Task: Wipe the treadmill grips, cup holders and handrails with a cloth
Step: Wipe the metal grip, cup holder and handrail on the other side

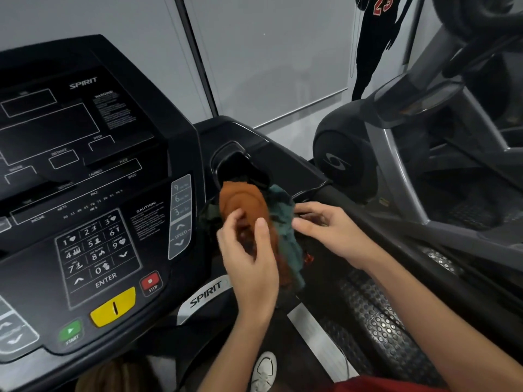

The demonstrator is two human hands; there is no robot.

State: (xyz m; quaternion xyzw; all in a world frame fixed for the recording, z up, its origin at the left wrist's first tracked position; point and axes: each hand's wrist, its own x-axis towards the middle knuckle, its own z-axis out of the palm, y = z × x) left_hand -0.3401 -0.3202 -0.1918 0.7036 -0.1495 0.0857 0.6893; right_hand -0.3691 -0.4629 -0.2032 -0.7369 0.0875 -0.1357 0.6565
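An orange and dark-green cloth [249, 205] lies bunched on the black treadmill console, just below the right cup holder [240, 165]. My left hand [249, 258] grips the orange part from below, fingers curled into the fabric. My right hand [328, 230] pinches the green edge of the cloth at its right side, beside the start of the black right handrail [334, 193]. Part of the cloth is hidden under my left hand.
The console panel with keypad [96, 247], red stop button [150, 281] and yellow safety key [113, 306] fills the left. A grey elliptical machine [396, 154] stands close on the right. The treadmill side rail and my white shoe [264, 369] show below.
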